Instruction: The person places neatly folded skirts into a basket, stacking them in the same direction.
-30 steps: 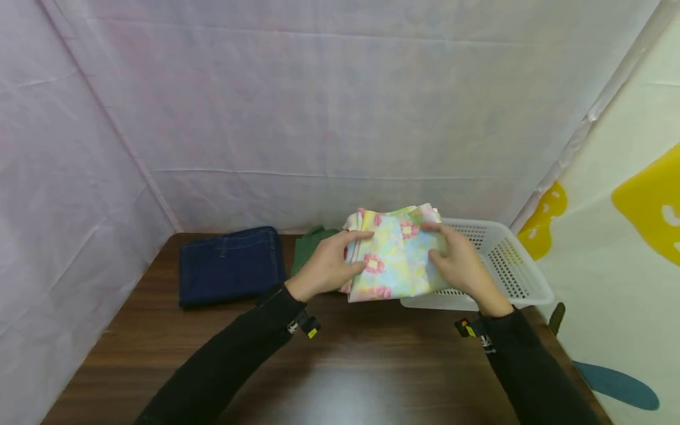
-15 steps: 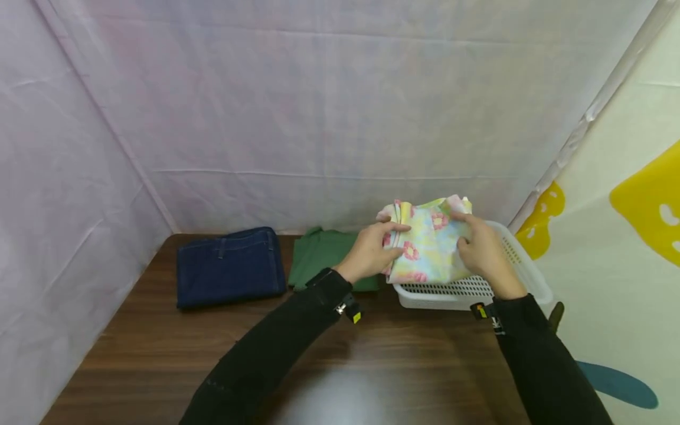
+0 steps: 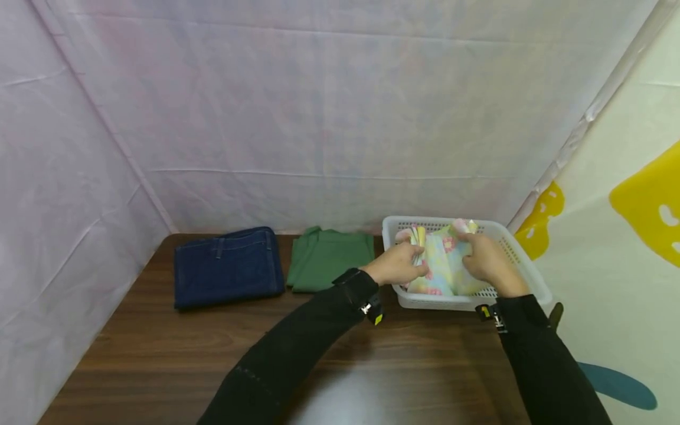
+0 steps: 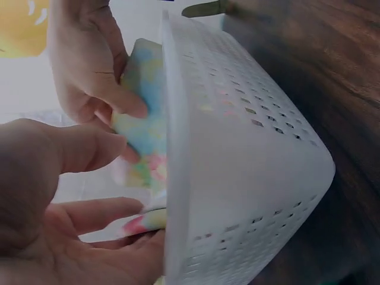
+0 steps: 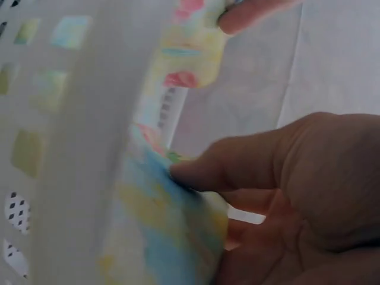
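Observation:
A folded floral cloth (image 3: 437,265) in pale yellow, blue and pink sits inside the white plastic basket (image 3: 443,302), its middle sagging between my hands. My left hand (image 3: 397,264) holds its left edge at the basket's left side; the left wrist view shows those fingers (image 4: 101,214) at the cloth beside the rim. At the opposite edge, my right hand (image 3: 491,262) pinches the cloth, with the thumb (image 5: 225,163) pressed on it in the right wrist view. The garment's kind cannot be made out, and its underside is hidden by the basket wall.
Folded dark blue jeans (image 3: 228,268) lie at the left of the brown wooden table (image 3: 212,348). Between them and the basket is a folded green garment (image 3: 330,260). A white fabric wall (image 3: 319,118) rises behind the table.
Both hands have carried the floral cloth to the right and lowered it into the basket. The green garment, partly covered before, now shows more fully. The jeans stay in place.

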`<state>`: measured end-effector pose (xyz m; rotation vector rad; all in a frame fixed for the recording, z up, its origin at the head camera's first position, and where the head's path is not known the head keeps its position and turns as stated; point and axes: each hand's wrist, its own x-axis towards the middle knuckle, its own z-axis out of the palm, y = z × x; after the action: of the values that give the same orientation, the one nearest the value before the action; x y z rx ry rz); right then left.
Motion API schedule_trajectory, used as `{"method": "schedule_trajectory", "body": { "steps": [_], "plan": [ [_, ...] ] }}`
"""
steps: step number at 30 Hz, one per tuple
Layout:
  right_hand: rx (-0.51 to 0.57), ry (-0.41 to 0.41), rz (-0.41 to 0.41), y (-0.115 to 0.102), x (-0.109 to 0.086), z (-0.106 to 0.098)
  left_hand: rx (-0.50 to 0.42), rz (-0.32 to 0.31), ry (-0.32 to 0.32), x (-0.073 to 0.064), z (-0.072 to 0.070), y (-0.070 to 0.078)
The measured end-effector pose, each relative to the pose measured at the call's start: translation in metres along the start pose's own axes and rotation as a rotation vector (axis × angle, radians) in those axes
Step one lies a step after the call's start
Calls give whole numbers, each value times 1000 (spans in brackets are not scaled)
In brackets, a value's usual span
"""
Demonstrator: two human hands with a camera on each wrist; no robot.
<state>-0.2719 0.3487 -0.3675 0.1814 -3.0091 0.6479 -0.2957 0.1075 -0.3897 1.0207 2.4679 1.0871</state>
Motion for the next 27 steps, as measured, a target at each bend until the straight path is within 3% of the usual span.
{"method": "schedule_trajectory", "body": {
  "steps": [3,5,10,13,27],
  "plan": [
    [-11,-36,-1,3,-1,4,87,17,7,-1,0,1],
    [-14,-45,-8,3,-2,6,124,45,44,-4,-2,1],
    [-18,1,-30,-4,-5,11,187,118,160,-17,-14,-3],
    [-3,38,-69,-14,-8,17,226,121,205,-26,-20,-10],
    [98,158,-218,-83,-13,52,308,6,246,-71,-45,-54]
  ]
}}
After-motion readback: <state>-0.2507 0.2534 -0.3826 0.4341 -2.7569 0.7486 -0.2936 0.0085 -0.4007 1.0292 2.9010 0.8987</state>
